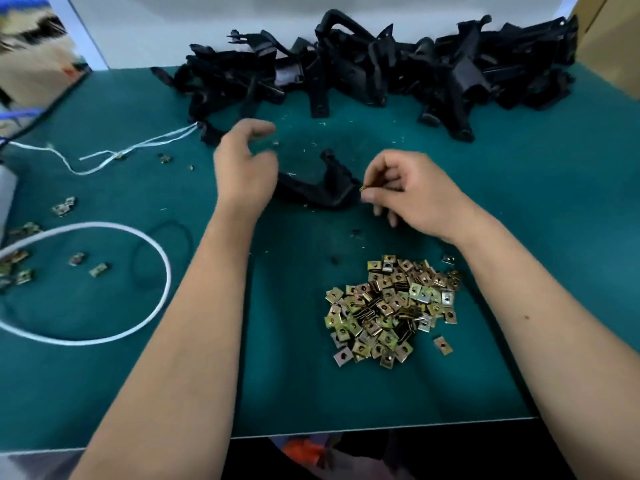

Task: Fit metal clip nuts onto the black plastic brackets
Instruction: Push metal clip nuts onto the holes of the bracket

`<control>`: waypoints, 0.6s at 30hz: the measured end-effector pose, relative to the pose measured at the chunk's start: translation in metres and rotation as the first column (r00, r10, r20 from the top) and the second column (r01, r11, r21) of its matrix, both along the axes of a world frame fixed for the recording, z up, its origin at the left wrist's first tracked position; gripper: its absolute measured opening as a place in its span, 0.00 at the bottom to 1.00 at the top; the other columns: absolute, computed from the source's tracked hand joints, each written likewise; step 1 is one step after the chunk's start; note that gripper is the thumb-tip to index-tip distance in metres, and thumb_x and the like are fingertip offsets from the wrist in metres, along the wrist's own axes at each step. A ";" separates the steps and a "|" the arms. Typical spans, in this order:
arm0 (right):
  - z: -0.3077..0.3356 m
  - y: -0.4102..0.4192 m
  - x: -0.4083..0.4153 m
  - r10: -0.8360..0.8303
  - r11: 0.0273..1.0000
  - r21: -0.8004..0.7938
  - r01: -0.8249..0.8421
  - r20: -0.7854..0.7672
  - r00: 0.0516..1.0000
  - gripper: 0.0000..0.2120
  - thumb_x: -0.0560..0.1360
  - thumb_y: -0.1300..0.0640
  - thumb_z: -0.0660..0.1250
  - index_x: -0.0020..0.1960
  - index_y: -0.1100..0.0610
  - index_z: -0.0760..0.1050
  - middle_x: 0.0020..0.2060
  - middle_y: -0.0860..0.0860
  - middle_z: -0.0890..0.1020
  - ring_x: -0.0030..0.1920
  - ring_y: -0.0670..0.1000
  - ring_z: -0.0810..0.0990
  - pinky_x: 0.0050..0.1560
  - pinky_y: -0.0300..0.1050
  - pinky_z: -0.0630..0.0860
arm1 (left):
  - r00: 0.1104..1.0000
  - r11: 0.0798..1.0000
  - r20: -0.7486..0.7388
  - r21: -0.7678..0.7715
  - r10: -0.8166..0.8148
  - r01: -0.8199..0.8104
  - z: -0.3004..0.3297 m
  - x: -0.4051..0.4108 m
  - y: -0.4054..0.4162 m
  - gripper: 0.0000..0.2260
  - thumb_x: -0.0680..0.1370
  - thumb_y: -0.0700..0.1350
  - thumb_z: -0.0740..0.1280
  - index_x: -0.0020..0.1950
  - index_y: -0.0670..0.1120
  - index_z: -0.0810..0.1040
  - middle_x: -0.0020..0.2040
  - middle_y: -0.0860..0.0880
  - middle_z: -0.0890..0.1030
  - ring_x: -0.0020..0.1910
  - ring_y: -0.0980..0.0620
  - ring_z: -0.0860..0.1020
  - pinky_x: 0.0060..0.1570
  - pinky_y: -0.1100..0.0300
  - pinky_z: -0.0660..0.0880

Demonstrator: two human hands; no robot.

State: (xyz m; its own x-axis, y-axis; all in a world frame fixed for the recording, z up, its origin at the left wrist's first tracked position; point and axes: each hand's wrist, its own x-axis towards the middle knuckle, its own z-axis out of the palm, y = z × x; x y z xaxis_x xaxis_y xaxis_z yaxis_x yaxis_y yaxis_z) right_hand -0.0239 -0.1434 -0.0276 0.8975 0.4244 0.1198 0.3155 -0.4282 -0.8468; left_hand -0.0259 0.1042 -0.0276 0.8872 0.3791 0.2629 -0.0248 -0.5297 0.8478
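A curved black plastic bracket (318, 188) lies on the green mat between my hands. My right hand (408, 192) pinches a small brass-coloured clip nut (363, 188) at the bracket's right end. My left hand (246, 164) hovers at the bracket's left end with its fingers curled apart and nothing in them. A heap of clip nuts (391, 310) lies nearer to me, under my right forearm. Along the back of the mat sits a big pile of black brackets (374, 67).
A white cord loop (104, 282) and white strings (138, 147) lie on the left of the mat. Loose clip nuts (64, 206) are scattered there too. The mat's front edge (381, 429) is close to my body. A cardboard box (31, 64) stands at the far left.
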 end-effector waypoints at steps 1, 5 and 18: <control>-0.004 0.000 0.003 -0.058 0.995 0.078 0.057 0.007 0.998 0.05 0.78 0.67 0.71 0.48 0.62 0.76 0.34 0.50 0.81 0.32 0.48 0.80 0.28 0.42 0.77 | 0.999 0.999 -0.001 -0.020 -0.034 0.034 -0.003 0.001 -0.008 0.20 0.74 0.37 0.62 0.64 0.47 0.81 0.61 0.52 0.82 0.62 0.54 0.78 0.67 0.61 0.72; -0.012 -0.003 0.010 -0.202 0.939 0.274 0.208 -0.050 0.978 0.05 0.78 0.67 0.70 0.46 0.59 0.81 0.36 0.52 0.82 0.33 0.49 0.79 0.31 0.41 0.77 | 0.997 0.904 -0.022 0.421 -0.070 0.072 -0.011 -0.001 -0.028 0.19 0.74 0.45 0.67 0.65 0.51 0.81 0.69 0.51 0.77 0.77 0.47 0.64 0.78 0.43 0.53; -0.014 -0.005 0.008 -0.298 0.851 0.391 0.351 -0.192 0.935 0.09 0.76 0.70 0.71 0.52 0.60 0.84 0.40 0.57 0.85 0.35 0.49 0.81 0.31 0.39 0.76 | 0.954 0.919 0.214 0.378 -0.209 0.116 -0.011 -0.001 -0.070 0.14 0.79 0.49 0.69 0.61 0.42 0.80 0.63 0.44 0.76 0.63 0.46 0.75 0.64 0.53 0.72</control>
State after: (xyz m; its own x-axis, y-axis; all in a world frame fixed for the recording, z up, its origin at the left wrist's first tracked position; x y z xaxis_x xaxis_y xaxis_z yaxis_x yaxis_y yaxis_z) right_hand -0.0164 -0.1488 -0.0412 0.9939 0.0415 0.1017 0.1051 -0.0918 -0.9902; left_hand -0.0266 0.0343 -0.0387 0.8184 0.0748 0.5698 -0.3189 -0.7657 0.5586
